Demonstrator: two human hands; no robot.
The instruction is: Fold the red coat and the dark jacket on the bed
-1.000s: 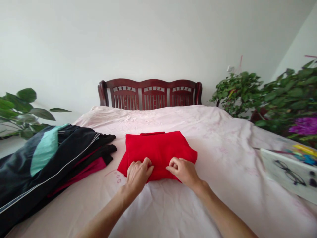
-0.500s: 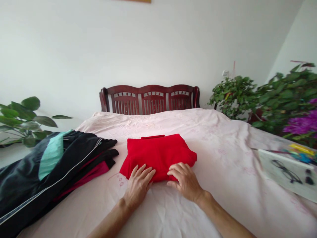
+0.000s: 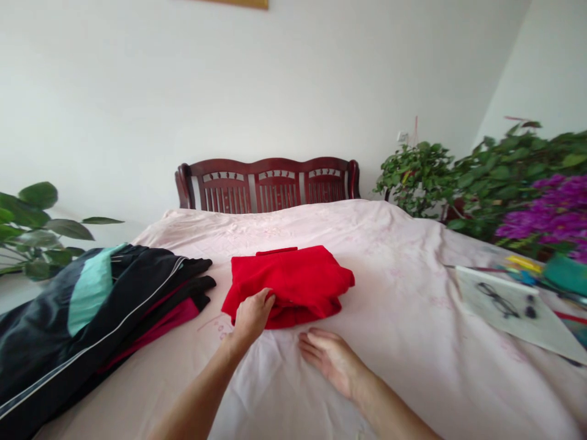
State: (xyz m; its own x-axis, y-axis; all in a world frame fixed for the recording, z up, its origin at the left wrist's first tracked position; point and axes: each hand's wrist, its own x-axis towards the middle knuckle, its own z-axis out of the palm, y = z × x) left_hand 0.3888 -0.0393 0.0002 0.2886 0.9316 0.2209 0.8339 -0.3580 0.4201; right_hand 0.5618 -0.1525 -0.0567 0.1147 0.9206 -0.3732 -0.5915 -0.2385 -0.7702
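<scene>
Now the folded red garment (image 3: 287, 269) is lying at the middle of the frame, slightly below centre, its near edge gaping into loose folds. The left hand (image 3: 251, 313) is gripping that near edge, pinching the cloth between thumb and curled fingers. The right hand (image 3: 328, 355) is hovering or resting just in front of the garment, open, its fingers extended and apart from the red cloth; whether it is touching the bed cover cannot be told.

Half a second ago both hands were lying spread on the garment's near side; now the right hand is staying off it, and the near layers are parting. The view is also turning a little to the right, bringing more of the purple flowers (image 3: 548, 214) into the right of the frame.

The pale pink bed cover (image 3: 398, 305) is wrinkling beneath everything. At the lower left, a pile of dark clothes (image 3: 137, 293) is showing a turquoise panel and magenta cloth. At the right, a whitish board (image 3: 532, 324) is holding black-framed glasses (image 3: 499, 299). The dark red wooden headboard (image 3: 275, 183) is standing beyond the bed, against a pale wall (image 3: 298, 79). Leafy plants are growing at the left edge (image 3: 39, 214) and upper right (image 3: 417, 177).
</scene>
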